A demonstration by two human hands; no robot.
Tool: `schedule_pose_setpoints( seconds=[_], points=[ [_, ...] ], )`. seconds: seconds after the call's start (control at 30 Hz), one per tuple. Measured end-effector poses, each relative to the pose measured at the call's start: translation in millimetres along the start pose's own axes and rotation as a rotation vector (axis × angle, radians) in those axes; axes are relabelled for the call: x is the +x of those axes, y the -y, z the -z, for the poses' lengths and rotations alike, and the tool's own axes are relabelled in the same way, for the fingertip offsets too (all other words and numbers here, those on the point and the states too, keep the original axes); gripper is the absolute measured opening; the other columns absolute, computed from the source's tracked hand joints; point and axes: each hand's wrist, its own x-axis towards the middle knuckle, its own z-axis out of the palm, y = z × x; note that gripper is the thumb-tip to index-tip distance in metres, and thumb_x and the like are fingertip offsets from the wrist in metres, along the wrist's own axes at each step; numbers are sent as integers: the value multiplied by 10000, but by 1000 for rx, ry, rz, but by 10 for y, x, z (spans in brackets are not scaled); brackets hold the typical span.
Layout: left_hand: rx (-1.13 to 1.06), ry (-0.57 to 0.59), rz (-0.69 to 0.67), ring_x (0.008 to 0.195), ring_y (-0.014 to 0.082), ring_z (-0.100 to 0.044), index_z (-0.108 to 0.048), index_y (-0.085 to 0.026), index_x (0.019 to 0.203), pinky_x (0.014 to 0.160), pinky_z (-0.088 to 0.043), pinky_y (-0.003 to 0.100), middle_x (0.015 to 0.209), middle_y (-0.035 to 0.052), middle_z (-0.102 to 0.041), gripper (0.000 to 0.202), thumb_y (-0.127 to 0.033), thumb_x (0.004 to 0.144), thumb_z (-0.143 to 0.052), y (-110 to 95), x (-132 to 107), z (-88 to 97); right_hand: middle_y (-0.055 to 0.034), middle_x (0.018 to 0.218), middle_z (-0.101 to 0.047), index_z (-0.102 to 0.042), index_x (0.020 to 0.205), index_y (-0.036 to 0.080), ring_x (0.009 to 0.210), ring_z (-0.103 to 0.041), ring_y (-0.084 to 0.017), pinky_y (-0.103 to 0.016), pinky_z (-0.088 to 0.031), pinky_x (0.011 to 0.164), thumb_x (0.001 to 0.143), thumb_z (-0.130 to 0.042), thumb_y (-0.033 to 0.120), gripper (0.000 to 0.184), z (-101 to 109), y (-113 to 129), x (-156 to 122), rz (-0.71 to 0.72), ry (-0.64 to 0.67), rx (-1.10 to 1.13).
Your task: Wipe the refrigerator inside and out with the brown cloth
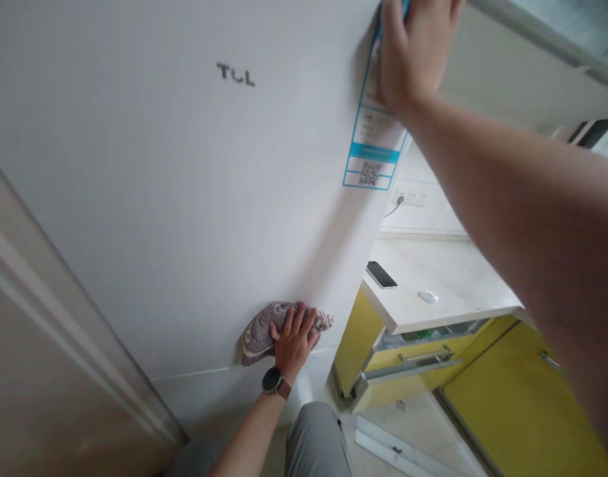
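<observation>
A patterned grey-brown cloth (258, 333) is pressed against the low front of a white refrigerator (224, 199) with TCL lettering. My left hand (295, 343), with a watch (272, 380) on the wrist, lies over the cloth, fingers spread, holding it to the door. High up on the right, my right hand (417, 56) rests against the refrigerator's side edge, over a blue-and-white label (376, 139). Its thumb is held apart from the rest, and the top of the frame cuts off the fingertips. I see nothing held in it.
To the right, a white countertop (448, 278) bears a phone (381, 274) and a small white oval object (428, 297). Beneath it are yellow cabinets (532, 377) and a pulled-out drawer (408, 358). A pale strip (398, 450) lies on the floor near my knee (316, 437). A door frame (70, 298) borders the left.
</observation>
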Motion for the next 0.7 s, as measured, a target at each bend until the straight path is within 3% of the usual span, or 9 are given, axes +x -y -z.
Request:
schedule_pose_setpoints(
  seconds=[0.07, 0.2, 0.3, 0.47, 0.7],
  points=[
    [3, -72, -49, 1462, 336, -519, -607, -385, 1510, 1275, 141, 645, 1593, 65, -541, 478, -371, 1032, -604, -55, 278, 166, -66, 1386, -654, -608, 1399, 163, 1353, -530, -242, -443, -321, 1191, 1004, -413, 324, 469, -1, 26, -38, 27, -18, -78],
    [26, -143, -132, 1547, 321, -410, -510, -314, 1596, 1293, 120, 634, 1641, 74, -482, 542, -364, 1057, -545, -211, 896, 589, -63, 1287, -674, -588, 1196, 273, 1229, -513, -259, -467, -360, 1135, 1013, -370, 369, 300, 19, 70, -88, 36, -13, -122],
    [69, -174, -176, 1602, 317, -313, -420, -303, 1649, 1295, 70, 676, 1690, 80, -405, 592, -353, 1067, -516, -367, 1376, 942, -69, 1307, -659, -538, 1158, 341, 1226, -489, -270, -488, -363, 1132, 1026, -269, 437, 314, 63, 106, -102, 24, 44, -149],
    [134, -208, -227, 1642, 337, -199, -325, -293, 1689, 1280, -35, 751, 1756, 77, -257, 656, -332, 1059, -501, -662, 2116, 1463, -121, 1334, -601, -510, 1238, 296, 1312, -493, -349, -580, -340, 1139, 1050, -136, 545, 487, 64, 93, -68, 2, 150, -172],
    [91, -285, -228, 1656, 350, -128, -505, -194, 1564, 1284, -34, 745, 1757, 131, -262, 524, -286, 1049, -486, -1085, 2999, 1976, -115, 1314, -620, -550, 1217, 287, 1297, -519, -344, -599, -357, 1140, 1055, -182, 573, 493, 137, 9, 91, -18, 288, -63]
  ],
)
